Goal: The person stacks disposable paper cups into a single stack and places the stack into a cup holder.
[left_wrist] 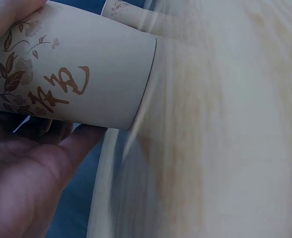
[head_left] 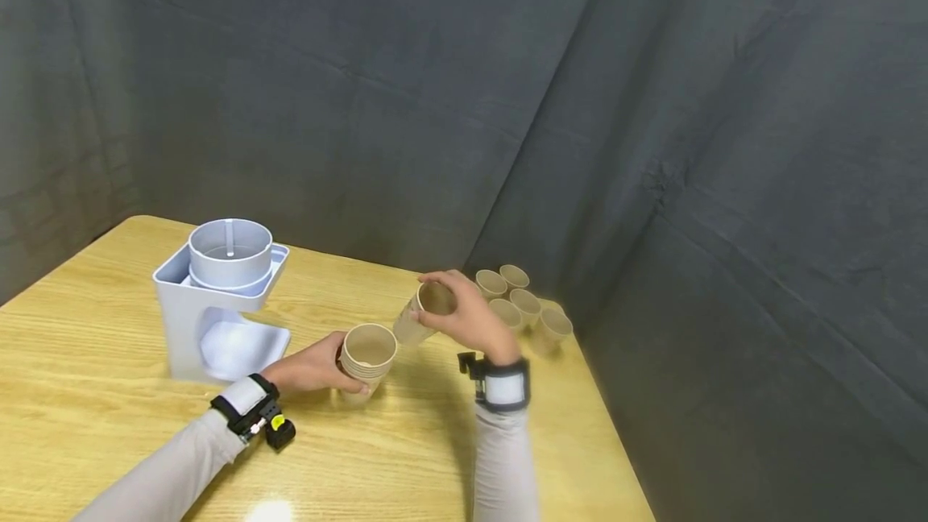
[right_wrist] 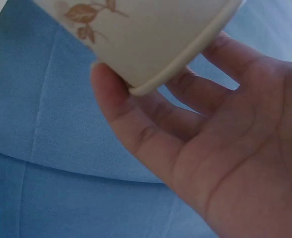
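Observation:
My left hand [head_left: 308, 365] grips a stack of nested beige paper cups [head_left: 368, 361], open ends up, just above the wooden table. In the left wrist view, the outer cup [left_wrist: 101, 69] carries brown leaves and lettering, with fingers and thumb round it. To the right of the stack, my right hand [head_left: 474, 319] holds another paper cup [head_left: 412, 325] by its rim. That cup leans, its base close beside the stack's rim. The right wrist view shows fingers [right_wrist: 141, 129] curled at the rim of this leaf-printed cup [right_wrist: 146, 39].
A white plastic appliance [head_left: 181, 329] with a round bowl [head_left: 230, 268] on top stands left of the left hand. Several paper cups [head_left: 554, 329] stand grouped at the table's back right corner. Dark cloth [head_left: 348, 103] hangs behind the wooden table [head_left: 406, 457].

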A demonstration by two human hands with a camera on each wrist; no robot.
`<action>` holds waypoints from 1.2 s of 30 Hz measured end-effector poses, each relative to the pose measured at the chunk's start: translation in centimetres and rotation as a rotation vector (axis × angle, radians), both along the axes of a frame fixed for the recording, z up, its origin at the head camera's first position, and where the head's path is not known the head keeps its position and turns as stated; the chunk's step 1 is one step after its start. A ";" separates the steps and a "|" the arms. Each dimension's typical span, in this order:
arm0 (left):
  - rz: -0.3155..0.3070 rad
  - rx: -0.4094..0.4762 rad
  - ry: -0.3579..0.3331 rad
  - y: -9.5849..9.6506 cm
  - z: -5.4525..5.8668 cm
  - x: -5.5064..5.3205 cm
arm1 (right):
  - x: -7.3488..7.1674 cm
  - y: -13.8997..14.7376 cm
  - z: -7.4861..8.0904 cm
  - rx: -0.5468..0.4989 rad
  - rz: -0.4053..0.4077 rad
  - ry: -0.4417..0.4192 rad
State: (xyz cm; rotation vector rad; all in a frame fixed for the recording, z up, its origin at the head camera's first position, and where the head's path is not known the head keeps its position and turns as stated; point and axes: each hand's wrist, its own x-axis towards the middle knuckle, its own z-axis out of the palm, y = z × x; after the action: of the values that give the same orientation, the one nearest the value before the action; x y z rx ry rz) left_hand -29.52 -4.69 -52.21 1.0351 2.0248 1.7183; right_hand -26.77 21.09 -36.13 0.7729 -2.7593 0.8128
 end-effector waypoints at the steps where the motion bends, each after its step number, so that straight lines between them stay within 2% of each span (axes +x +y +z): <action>1: 0.000 0.001 0.000 0.0 0.0 0.0 | 0.0 0.0 0.1 -0.010 0.000 0.012; 6: -0.009 0.004 -0.003 -0.1 0.1 -0.1 | 0.1 -0.1 0.3 -0.091 0.003 0.058; 12: -0.015 0.001 -0.004 -0.4 0.1 -0.1 | 0.3 -0.8 0.5 -0.145 0.036 0.026; 26: -0.056 0.012 0.018 -0.6 0.1 -0.3 | -0.1 -2.8 -0.3 -0.084 0.096 -0.094; 36: -0.050 -0.001 0.010 -0.4 0.2 -0.3 | -0.4 -3.4 -0.8 -0.014 0.145 -0.062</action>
State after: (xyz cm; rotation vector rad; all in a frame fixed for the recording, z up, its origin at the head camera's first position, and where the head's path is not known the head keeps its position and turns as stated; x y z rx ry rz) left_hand -29.84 -5.09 -52.05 1.0870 1.9885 1.6897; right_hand -27.17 17.70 -36.92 0.9705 -2.7736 0.8957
